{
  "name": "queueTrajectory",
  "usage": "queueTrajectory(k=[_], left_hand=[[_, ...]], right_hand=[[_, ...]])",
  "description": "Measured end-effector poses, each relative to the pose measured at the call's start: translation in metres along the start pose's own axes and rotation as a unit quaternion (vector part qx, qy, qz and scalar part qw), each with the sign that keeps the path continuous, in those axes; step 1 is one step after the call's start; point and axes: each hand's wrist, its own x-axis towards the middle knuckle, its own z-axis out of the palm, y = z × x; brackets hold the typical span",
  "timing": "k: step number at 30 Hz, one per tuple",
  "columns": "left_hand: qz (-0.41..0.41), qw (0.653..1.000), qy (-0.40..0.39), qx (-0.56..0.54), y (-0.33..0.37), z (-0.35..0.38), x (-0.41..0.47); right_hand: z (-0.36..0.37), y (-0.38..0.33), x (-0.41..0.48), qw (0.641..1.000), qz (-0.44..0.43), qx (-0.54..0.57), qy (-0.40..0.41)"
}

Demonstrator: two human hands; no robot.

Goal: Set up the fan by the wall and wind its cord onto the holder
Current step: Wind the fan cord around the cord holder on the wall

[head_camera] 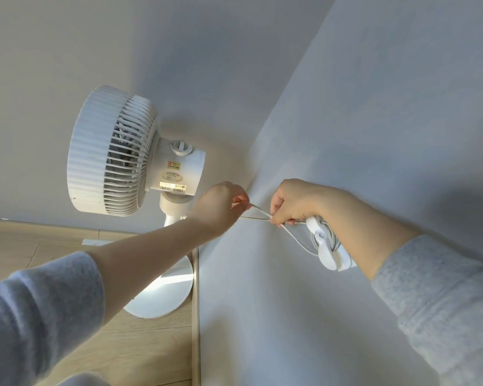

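A white pedestal fan (115, 151) stands on its round base (162, 299) in the corner where two walls meet. A white cord holder (329, 246) is fixed to the right wall, with several loops of white cord (296, 240) wound around it. My left hand (221, 204) pinches a stretch of the cord near the fan's neck. My right hand (293, 201) grips the cord just left of the holder, its forearm crossing over the holder's top. The cord runs taut between both hands.
The wooden floor (140, 352) meets the right wall (346, 135) along a pale skirting strip (195, 316). The back wall (67, 51) rises behind the fan. Both my arms wear grey sleeves.
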Motion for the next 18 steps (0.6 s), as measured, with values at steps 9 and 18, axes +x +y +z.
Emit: queueTrajectory(k=[9,18], left_hand=[[-0.022,1.0,0.007,-0.005,-0.019,-0.009,-0.008],[-0.028,0.999,-0.016,-0.02,-0.012,-0.014,-0.019]], right_hand=[[-0.015,0.017,0.016,0.994,0.026,-0.068,0.087],[-0.028,0.019,-0.001,0.972,0.039,-0.148,0.181]])
